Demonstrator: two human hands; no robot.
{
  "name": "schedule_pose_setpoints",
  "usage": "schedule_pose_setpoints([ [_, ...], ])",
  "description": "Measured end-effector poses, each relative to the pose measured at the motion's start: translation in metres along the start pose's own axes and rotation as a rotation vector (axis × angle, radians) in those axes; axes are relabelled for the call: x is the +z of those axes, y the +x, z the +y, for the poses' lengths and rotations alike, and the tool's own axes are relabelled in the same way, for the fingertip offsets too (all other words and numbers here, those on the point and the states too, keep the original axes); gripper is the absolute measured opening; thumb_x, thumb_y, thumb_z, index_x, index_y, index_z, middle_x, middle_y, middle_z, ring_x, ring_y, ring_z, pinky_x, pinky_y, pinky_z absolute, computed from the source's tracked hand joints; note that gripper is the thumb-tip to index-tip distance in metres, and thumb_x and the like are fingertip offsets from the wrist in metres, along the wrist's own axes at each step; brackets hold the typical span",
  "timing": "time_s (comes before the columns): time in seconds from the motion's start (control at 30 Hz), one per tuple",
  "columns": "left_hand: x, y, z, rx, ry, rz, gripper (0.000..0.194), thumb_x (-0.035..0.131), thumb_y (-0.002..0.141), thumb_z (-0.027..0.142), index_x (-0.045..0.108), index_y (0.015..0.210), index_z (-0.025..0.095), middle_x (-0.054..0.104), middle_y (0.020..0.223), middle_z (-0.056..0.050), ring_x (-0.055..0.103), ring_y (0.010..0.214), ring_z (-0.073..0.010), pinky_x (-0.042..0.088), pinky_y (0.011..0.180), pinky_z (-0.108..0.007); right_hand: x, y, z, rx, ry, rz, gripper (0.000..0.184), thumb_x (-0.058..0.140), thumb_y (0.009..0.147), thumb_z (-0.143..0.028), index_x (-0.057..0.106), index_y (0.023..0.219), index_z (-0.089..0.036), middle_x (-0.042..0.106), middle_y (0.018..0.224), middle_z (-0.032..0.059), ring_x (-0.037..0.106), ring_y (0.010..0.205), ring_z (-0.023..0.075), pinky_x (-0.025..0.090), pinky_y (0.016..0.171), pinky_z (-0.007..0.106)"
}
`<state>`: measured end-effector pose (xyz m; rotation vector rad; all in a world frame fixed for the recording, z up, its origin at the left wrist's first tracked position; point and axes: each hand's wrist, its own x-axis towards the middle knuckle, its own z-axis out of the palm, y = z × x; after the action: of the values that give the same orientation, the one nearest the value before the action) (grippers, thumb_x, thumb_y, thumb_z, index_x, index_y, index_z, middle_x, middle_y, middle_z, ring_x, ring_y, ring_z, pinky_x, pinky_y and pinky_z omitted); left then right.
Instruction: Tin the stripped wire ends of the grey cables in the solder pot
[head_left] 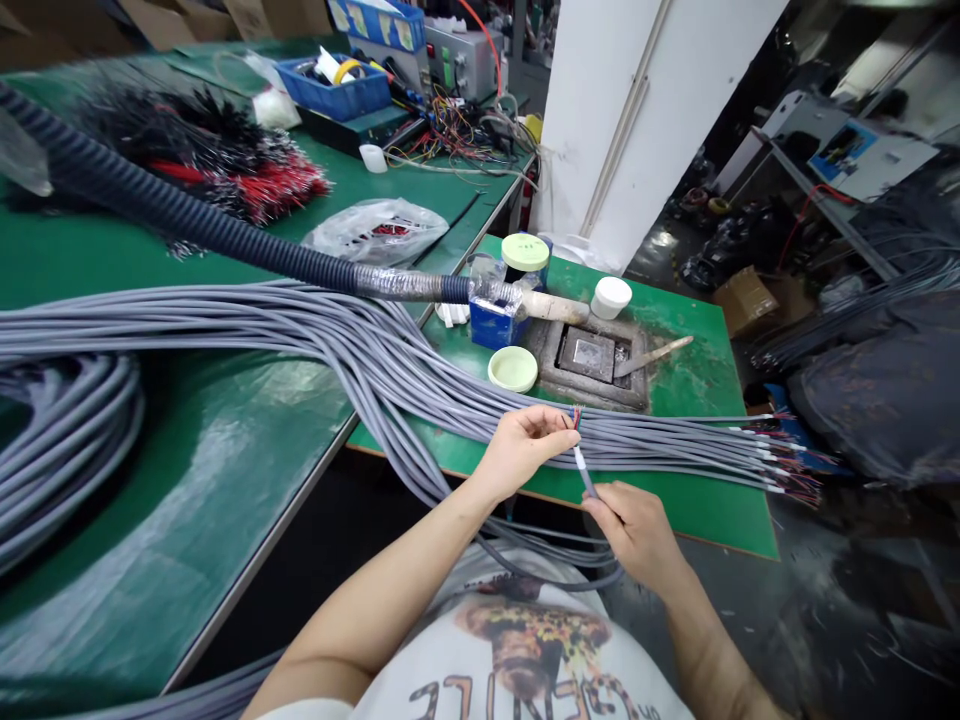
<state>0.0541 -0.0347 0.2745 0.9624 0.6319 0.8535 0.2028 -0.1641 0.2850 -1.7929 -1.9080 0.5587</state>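
Left hand: a bare left hand [521, 450] sits above the front edge of the bench, its fingers [551, 428] closed in a pinch on thin coloured wires [576, 417] that fan out of the end of a single grey sheathed cable [586, 480]

Right hand: a bare right hand [637, 535] is just below and beside the left, its fingers [604, 512] closed around that grey sheathed cable

Held cable: it stands tilted between the two hands, above the bench, with its pale tip and coloured wires pointing up

Cable bundle: a long bundle of grey sheathed cables [390, 345] sweeps across a green-topped bench [690, 500], its wire ends fanned out at the right; a thick grey coil [67, 450] lies at the left

Near the hands: a square metal pot in a crusted grey block [589, 355] stands just beyond them, with a flat wooden-handled scraper [652, 355] resting on the block

Jars: a blue-sided container [491, 325], a jar with a pale green lid [525, 252], a white-lidded jar [611, 297] and a loose pale green lid [512, 368] stand around the pot

Overhead: a black corrugated hose [187, 210] with a taped end reaches across towards the pot

Far bench: black and red wire bunches [214, 165], a clear plastic bag [379, 230] and a blue plastic crate [334, 88] lie beyond
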Motion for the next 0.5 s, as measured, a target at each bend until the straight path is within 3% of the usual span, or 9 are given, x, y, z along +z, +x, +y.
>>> schedule_pose_setpoints([
  [0.13, 0.003, -0.004, -0.005, 0.063, -0.002, 0.006, 0.019, 0.076, 0.067, 0.026, 0.062, 0.07, 0.013, 0.057, 0.063, 0.003, 0.049, 0.058, -0.0066, 0.04, 0.058, -0.019, 0.001, -0.001, -0.002, 0.09, 0.173, 0.02, 0.028, 0.044, 0.093, -0.03, 0.065, 0.082, -0.017, 0.057, 0.063, 0.0011, 0.053, 0.06, 0.0122, 0.038, 0.06, 0.024],
  [0.23, 0.01, -0.012, -0.016, 0.246, 0.112, 0.079, 0.015, 0.071, 0.073, 0.024, 0.059, 0.068, 0.014, 0.057, 0.067, 0.001, 0.051, 0.063, -0.0093, 0.042, 0.062, -0.022, 0.004, 0.001, -0.001, 0.215, 0.427, 0.038, 0.026, 0.045, 0.093, -0.034, 0.064, 0.1, -0.017, 0.051, 0.053, -0.0039, 0.047, 0.049, 0.0098, 0.038, 0.053, 0.022],
  [0.33, 0.018, -0.021, -0.027, 0.403, 0.273, 0.073, 0.01, 0.067, 0.075, 0.02, 0.061, 0.069, 0.015, 0.056, 0.066, 0.0, 0.05, 0.063, -0.0106, 0.041, 0.062, -0.024, 0.005, 0.007, 0.0, 0.274, 0.684, 0.045, 0.035, 0.046, 0.092, -0.037, 0.057, 0.119, -0.018, 0.049, 0.048, -0.0065, 0.042, 0.042, 0.0083, 0.034, 0.045, 0.02],
  [0.4, 0.022, -0.025, -0.031, 0.421, 0.303, 0.058, 0.009, 0.066, 0.075, 0.019, 0.061, 0.069, 0.015, 0.054, 0.063, 0.001, 0.048, 0.061, -0.0102, 0.04, 0.06, -0.023, 0.004, 0.014, 0.0, 0.27, 0.754, 0.075, 0.036, 0.047, 0.091, -0.038, 0.058, 0.119, -0.018, 0.046, 0.043, -0.0077, 0.038, 0.038, 0.0075, 0.031, 0.042, 0.02],
  [0.5, 0.027, -0.027, -0.033, 0.333, 0.212, 0.066, 0.009, 0.066, 0.076, 0.02, 0.06, 0.071, 0.015, 0.055, 0.064, 0.001, 0.048, 0.06, -0.0094, 0.041, 0.06, -0.022, 0.002, 0.024, -0.003, 0.246, 0.726, 0.147, 0.031, 0.048, 0.091, -0.035, 0.065, 0.111, -0.018, 0.042, 0.038, -0.0086, 0.036, 0.035, 0.0071, 0.032, 0.043, 0.021],
])
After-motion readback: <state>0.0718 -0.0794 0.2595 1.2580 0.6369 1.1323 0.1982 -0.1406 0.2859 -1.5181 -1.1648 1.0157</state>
